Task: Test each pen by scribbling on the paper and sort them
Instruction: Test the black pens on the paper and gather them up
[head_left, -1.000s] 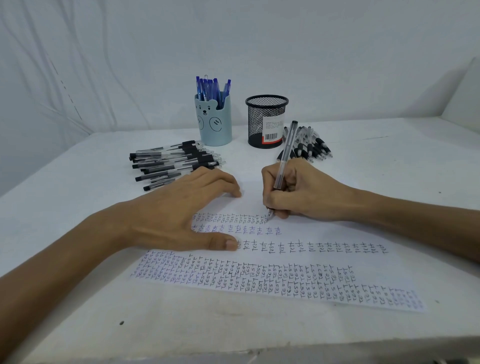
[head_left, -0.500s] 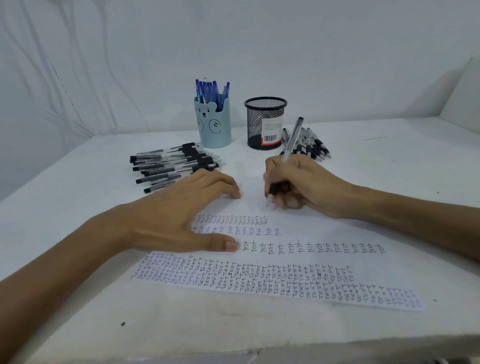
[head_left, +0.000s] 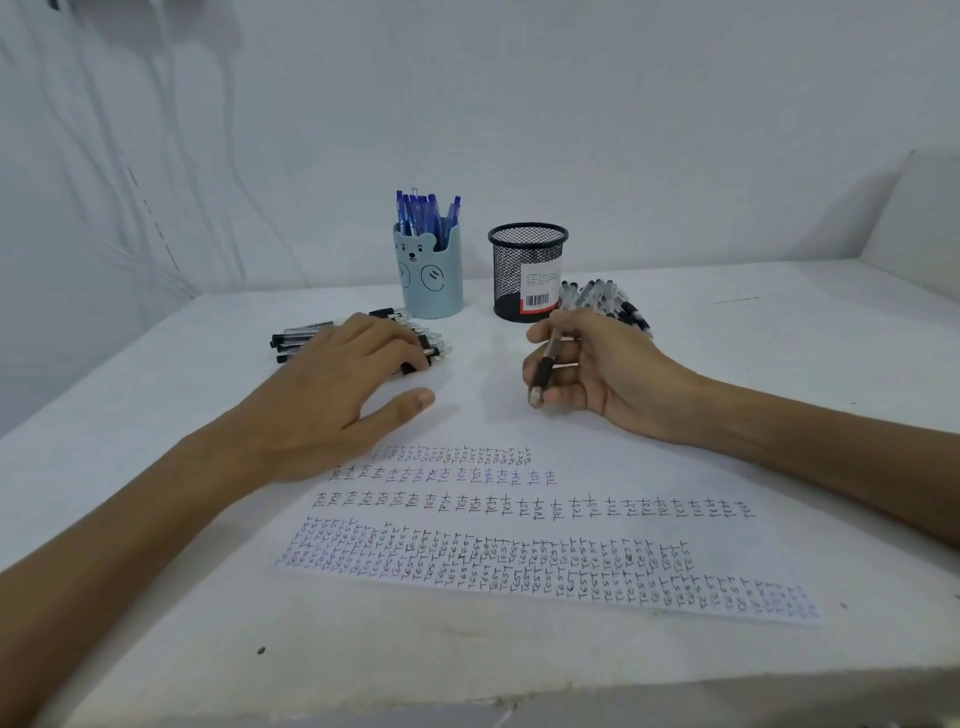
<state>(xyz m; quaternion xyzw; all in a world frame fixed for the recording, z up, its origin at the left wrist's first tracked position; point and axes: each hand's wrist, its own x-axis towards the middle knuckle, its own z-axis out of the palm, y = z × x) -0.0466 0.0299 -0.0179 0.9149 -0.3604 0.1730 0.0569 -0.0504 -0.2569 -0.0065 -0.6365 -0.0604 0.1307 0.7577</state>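
A white paper (head_left: 545, 530) covered in rows of small "test" scribbles lies in front of me. My right hand (head_left: 602, 369) grips a clear pen with a black grip (head_left: 543, 371), tip pointing down, lifted just beyond the paper's far edge. My left hand (head_left: 343, 384) reaches over the left pile of black pens (head_left: 296, 338), fingers resting on them, thumb spread out to the side. Another pile of black pens (head_left: 608, 301) lies behind my right hand.
A light blue bear cup (head_left: 428, 280) with several blue pens stands at the back. A black mesh cup (head_left: 527, 273) with a barcode label stands right of it. White walls close the table at the back and left.
My right hand lifted the pen off the paper and drew it back from the writing. My left hand left the paper and moved forward onto the left pen pile.
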